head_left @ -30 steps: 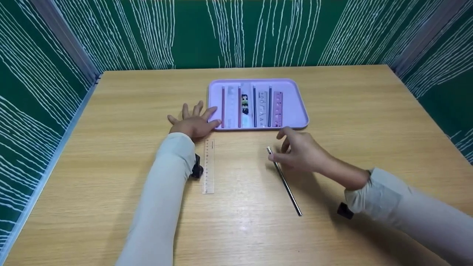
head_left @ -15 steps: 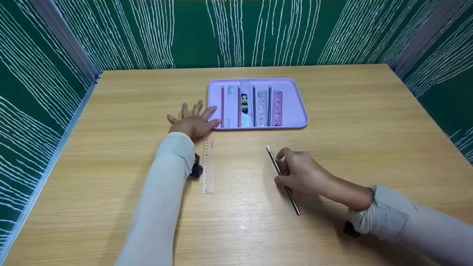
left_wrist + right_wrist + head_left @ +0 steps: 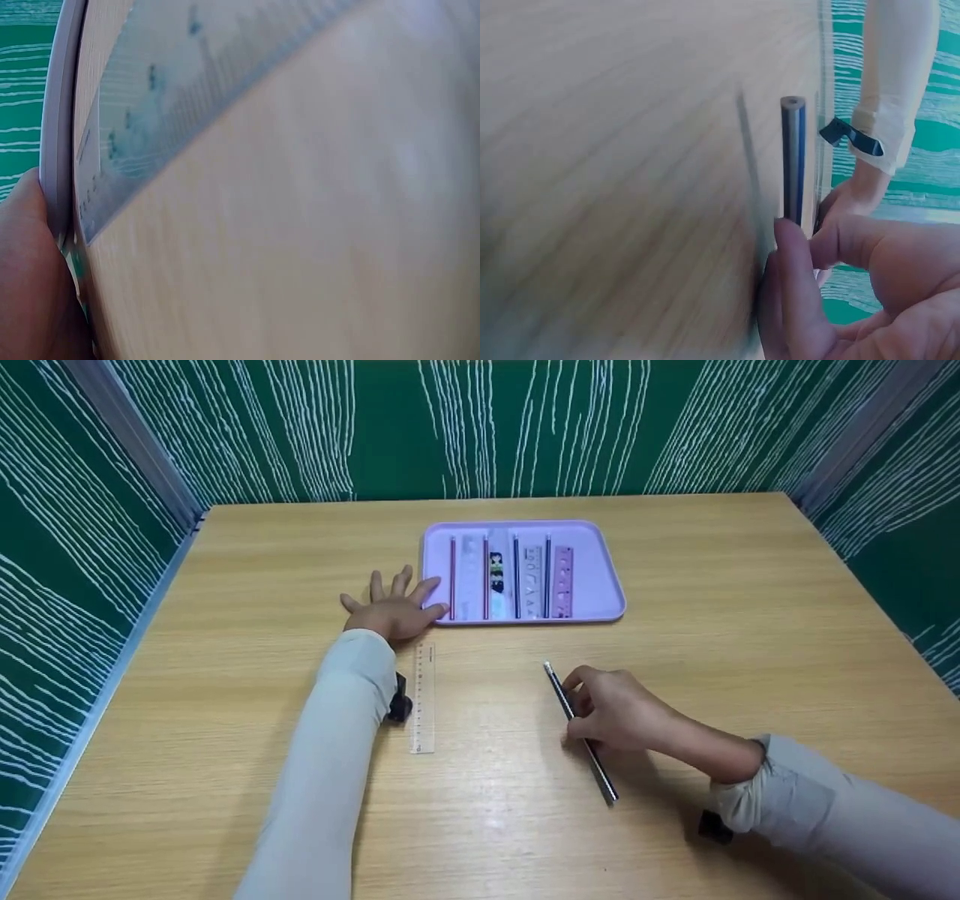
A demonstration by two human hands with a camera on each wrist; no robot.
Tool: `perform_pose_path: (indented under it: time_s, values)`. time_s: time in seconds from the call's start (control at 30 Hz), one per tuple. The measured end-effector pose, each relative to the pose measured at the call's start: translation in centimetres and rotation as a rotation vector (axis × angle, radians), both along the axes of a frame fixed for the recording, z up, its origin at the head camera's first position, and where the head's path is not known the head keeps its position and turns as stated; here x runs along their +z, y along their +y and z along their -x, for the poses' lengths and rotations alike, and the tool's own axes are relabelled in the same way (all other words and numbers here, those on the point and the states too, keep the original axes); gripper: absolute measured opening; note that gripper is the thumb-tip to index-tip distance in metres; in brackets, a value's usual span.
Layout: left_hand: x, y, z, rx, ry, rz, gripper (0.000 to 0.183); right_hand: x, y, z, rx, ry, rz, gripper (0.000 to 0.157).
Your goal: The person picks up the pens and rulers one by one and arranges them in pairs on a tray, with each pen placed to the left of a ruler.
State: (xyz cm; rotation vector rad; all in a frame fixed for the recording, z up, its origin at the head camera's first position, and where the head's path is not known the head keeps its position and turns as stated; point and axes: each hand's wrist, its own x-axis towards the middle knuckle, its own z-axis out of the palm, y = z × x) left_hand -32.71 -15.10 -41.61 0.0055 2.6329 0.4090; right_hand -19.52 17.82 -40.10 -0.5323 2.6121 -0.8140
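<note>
My right hand (image 3: pixel 619 711) pinches a dark pencil (image 3: pixel 554 682) between thumb and fingers near its middle. In the right wrist view the pencil (image 3: pixel 793 157) shows its flat, unsharpened end, with a shadow on the wood apart from it. My left hand (image 3: pixel 394 613) lies with fingers spread at the near left corner of a lilac tray (image 3: pixel 600 577), its thumb over the rim. Beside the left wrist a clear ruler (image 3: pixel 424 697) lies on the table; part of this ruler (image 3: pixel 172 90) fills the top of the left wrist view.
On the tray, red pencils (image 3: pixel 452 577) and dark pencils (image 3: pixel 517 577) alternate with rulers, among them a pink ruler (image 3: pixel 563 581) at the right. The wooden table (image 3: pixel 247 570) meets green walls (image 3: pixel 397 427) with white streaks at the back and sides.
My right hand has moved down along the pencil from near its top end and now pinches it around the middle. The pencil has shifted slightly. The left hand stays where it was.
</note>
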Motion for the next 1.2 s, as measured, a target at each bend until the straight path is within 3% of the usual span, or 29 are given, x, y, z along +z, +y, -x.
perform_pose_path:
  time_s: [0.2, 0.37, 0.63, 0.97, 1.2]
  values:
    - [0.2, 0.0, -0.1, -0.004, 0.001, 0.000, 0.070, 0.3, 0.9, 1.2, -0.091, -0.272, 0.204, 0.046]
    - [0.3, 0.1, -0.2, -0.011, 0.005, -0.010, 0.069, 0.4, 1.9, 2.7, -0.136, -0.369, 0.366, 0.050]
    - [0.0, -0.1, 0.0, -0.011, 0.013, 0.005, 0.071, 1.2, 3.3, 6.5, -0.207, -0.331, 0.462, 0.054]
    - [-0.2, 0.0, 0.0, -0.011, 0.009, 0.004, 0.070, 1.6, 4.6, 12.2, -0.341, -0.283, 0.468, 0.052]
    - [-0.2, 0.0, 0.3, -0.001, -0.005, 0.008, 0.070, 1.8, 4.5, 15.3, -0.384, -0.252, 0.468, 0.056]
